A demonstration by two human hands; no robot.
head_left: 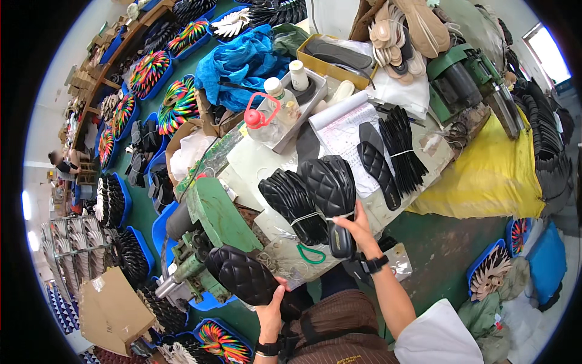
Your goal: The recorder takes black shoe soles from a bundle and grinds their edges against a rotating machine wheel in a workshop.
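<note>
Held sole: a black quilted shoe sole point(244, 275) lies at about 7 o'clock from the bench middle, over the green machine's lower end; its long axis runs from 10 o'clock to 4 o'clock.
Left hand: the left hand point(271, 310) pinches the sole's near end, thumb on top, fingers hidden beneath; the rest of the sole extends from the grip toward 10 o'clock.
Bundle: a tied bundle of black soles point(330, 194) lies at 1 o'clock from the held sole, well apart from it, pointing roughly from 12 to 6 o'clock, bound with a pale band.
Right hand: the right hand point(357, 229) rests on the bundle's near end, fingers spread over it rather than closed; whether it grips I cannot tell. This hand is the nearer one to the bundle.
Neighbour stack: a second tied stack of soles point(292, 200) sits touching the bundle at its 9 o'clock.
Bench: the cluttered workbench point(254, 164) bears an open notebook point(348, 133) at 12 o'clock of the bundle.
Machine: the green machine point(212, 224) stands at 12 o'clock of the held sole.
Floor: blue bins of rainbow-coloured pieces point(148, 73) lie far off at 10 o'clock.
</note>
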